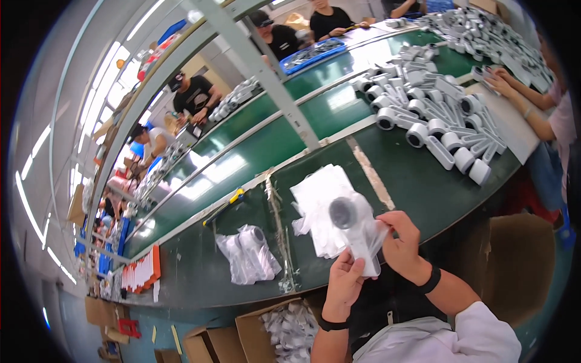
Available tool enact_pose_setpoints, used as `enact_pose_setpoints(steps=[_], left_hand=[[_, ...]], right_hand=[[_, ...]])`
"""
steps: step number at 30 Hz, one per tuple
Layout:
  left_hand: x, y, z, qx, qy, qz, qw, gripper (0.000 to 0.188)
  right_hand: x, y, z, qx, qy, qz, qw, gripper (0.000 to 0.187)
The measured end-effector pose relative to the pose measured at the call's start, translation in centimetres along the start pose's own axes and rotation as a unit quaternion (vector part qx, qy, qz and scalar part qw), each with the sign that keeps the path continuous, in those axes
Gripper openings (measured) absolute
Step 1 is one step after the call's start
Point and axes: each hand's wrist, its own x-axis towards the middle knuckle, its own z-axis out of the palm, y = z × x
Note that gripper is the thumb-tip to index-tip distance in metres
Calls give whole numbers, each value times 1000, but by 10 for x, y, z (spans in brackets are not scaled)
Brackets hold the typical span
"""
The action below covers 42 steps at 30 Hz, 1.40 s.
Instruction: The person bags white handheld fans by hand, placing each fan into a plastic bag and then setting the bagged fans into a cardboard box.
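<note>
A white handheld device with a round grey head and a long handle is in front of me, inside a thin see-through bag. My left hand is closed on the lower end of the handle, thumb on top. At the right side, my right hand pinches the edge of the see-through bag. Under the device lies a stack of white plastic bags on the dark green table. To the left, bagged devices of the same kind lie together.
Many unbagged devices are heaped at right, beside another person's hands. A yellow-and-black tool lies near the conveyor. An orange-edged stack stands far left. Below the table edge, a cardboard box holds bagged pieces. A metal post rises ahead.
</note>
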Motion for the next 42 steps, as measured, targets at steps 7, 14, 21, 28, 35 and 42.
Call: enact_pose_setpoints(steps=[7, 14, 21, 28, 35, 42], left_hand=[[-30, 38, -19, -3, 93, 153, 984, 42], [-110, 134, -88, 367, 486, 364, 705, 39], [-101, 166, -206, 470, 602, 246, 596, 48], [-86, 152, -206, 691, 588, 181, 380, 45], [-32, 128, -62, 627, 362, 315, 614, 28], [43, 69, -7, 765, 63, 353, 535, 31]], right_hand=[[-28, -6, 2, -21, -121, -72, 990, 15], [-27, -10, -10, 38, -248, 4, 968, 12], [-19, -15, -25, 46, -241, 41, 969, 13], [1, -5, -83, -20, -162, 84, 983, 13], [53, 31, -171, -329, 45, 27, 943, 15], [94, 109, -279, -551, -46, 33, 832, 35]])
